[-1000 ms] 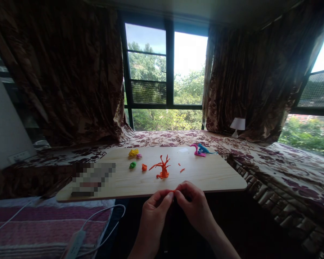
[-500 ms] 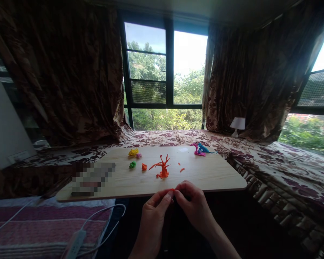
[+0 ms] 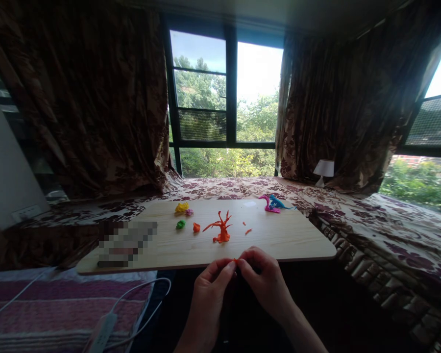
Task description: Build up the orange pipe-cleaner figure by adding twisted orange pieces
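Note:
Both hands meet at the near edge of the wooden table [image 3: 161,250], pinching a small piece of orange modelling clay [image 3: 235,261] between them. My left hand [image 3: 215,279] is closed, thumb and forefinger on the clay; my right hand [image 3: 259,269] is closed on its other side. Most of the piece is hidden by the fingertips. Just beyond them an orange clay tree [image 3: 223,233] stands upright with bare, spread branches. To its right lie orange scraps [image 3: 248,231], to its left an orange lump [image 3: 196,227].
Green clay [image 3: 180,224], yellow clay [image 3: 181,208] and a pink bit [image 3: 189,212] lie at the left. Pink [image 3: 272,208] and blue clay shapes [image 3: 277,202] sit at the far right corner. A blurred-out flat object [image 3: 128,242] is at the left; a power strip [image 3: 105,331] lies below.
The hands stay almost in place. Slightly less orange clay shows between the fingertips, and the rest of the table looks the same.

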Demonstrator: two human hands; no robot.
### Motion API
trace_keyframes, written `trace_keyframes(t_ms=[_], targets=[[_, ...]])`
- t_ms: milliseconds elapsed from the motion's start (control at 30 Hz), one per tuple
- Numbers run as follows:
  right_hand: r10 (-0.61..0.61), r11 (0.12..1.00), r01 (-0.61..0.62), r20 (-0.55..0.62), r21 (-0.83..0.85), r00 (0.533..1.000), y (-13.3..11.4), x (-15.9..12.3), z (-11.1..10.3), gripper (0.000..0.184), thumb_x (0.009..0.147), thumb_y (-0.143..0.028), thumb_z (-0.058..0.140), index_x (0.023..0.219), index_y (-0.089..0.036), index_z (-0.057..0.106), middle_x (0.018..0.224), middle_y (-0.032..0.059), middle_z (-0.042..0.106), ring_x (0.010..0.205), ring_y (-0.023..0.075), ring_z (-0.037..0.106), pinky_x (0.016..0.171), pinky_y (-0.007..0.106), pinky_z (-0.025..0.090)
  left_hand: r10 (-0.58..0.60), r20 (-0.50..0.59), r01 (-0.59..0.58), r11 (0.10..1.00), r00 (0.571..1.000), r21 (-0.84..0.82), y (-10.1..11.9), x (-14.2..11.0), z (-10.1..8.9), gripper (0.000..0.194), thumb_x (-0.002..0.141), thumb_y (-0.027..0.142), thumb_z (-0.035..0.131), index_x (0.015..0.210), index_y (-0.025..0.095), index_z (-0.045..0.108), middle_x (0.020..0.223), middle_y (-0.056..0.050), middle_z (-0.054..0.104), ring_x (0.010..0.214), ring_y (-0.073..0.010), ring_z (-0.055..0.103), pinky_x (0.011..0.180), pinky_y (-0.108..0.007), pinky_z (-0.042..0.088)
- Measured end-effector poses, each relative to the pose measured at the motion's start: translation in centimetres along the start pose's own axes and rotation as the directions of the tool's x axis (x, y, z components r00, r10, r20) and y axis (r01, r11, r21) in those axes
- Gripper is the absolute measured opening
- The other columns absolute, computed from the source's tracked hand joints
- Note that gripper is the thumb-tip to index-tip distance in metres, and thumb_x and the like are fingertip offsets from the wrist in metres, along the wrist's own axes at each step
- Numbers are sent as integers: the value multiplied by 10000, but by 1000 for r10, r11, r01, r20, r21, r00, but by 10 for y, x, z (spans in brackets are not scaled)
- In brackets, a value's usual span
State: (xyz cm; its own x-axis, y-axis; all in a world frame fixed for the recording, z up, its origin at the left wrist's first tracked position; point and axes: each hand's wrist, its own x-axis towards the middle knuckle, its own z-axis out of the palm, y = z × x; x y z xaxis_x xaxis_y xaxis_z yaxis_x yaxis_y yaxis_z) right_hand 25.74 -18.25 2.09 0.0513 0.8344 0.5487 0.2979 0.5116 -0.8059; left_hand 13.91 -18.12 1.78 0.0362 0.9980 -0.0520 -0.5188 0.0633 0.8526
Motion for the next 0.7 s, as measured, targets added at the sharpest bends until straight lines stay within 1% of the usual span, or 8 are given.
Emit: trace_keyframes(t_ms=[67,133,200,267,367,467,567,700], targets=[[5,1000,-5,-8,18,1000,0,0,-1,131,812,-196,485,722,-179,579,695,-20,548,658,111,506,609,219,404,-32,4,32,998,999,-61,-3,2,-2,235,585,234,740,794,152,669,696,-1,684,640,-100,611,661,-203,487],[14,999,-14,-5,32,1000,0,0,-1,129,815,-208,486,739,-179,586,707,-16,557,664,114,514,611,220,408,-51,33,54,994,998,-99,-5,4,-4,237,608,220,731,826,152,670,728,-15,692,662,-97,617,653,-188,488],[21,999,-21,8,44,1000,1,-1,0,111,806,-212,502,741,-180,587,706,-17,561,655,113,518,598,217,409,-51,67,59,992,996,-114,-6,5,-5,216,632,210,717,834,151,669,742,-22,696,680,-98,620,668,-190,488],[24,999,-25,20,45,1000,2,-1,1,98,798,-205,513,737,-179,584,702,-19,564,651,112,521,593,216,410,-42,70,49,993,997,-104,-6,5,-4,198,636,213,713,819,150,669,720,-15,693,668,-99,618,684,-202,487],[20,1000,-20,26,19,999,2,-1,2,99,794,-187,513,722,-178,580,682,-24,558,645,110,517,593,218,406,-15,38,17,999,999,-28,-2,2,-1,209,623,231,717,807,145,669,706,-10,694,664,-104,616,687,-202,479],[10,1000,-10,37,-19,999,1,0,0,100,788,-165,510,719,-178,581,678,-27,553,645,109,510,597,219,401,55,13,-56,991,998,117,3,-1,1,237,618,237,716,831,143,668,763,-22,705,724,-116,617,702,-188,459],[4,999,-2,60,-44,998,0,0,-2,105,785,-153,507,718,-180,583,687,-27,554,655,109,511,605,220,399,127,12,-126,959,992,256,7,-3,1,197,632,252,701,795,147,668,743,-12,701,726,-119,607,695,-179,444],[3,998,0,53,-59,999,0,0,-3,108,783,-148,513,704,-178,580,672,-29,541,641,106,500,600,220,395,131,17,-130,949,991,288,8,-5,1,163,641,271,689,744,148,661,678,7,687,672,-117,599,644,-174,441]])
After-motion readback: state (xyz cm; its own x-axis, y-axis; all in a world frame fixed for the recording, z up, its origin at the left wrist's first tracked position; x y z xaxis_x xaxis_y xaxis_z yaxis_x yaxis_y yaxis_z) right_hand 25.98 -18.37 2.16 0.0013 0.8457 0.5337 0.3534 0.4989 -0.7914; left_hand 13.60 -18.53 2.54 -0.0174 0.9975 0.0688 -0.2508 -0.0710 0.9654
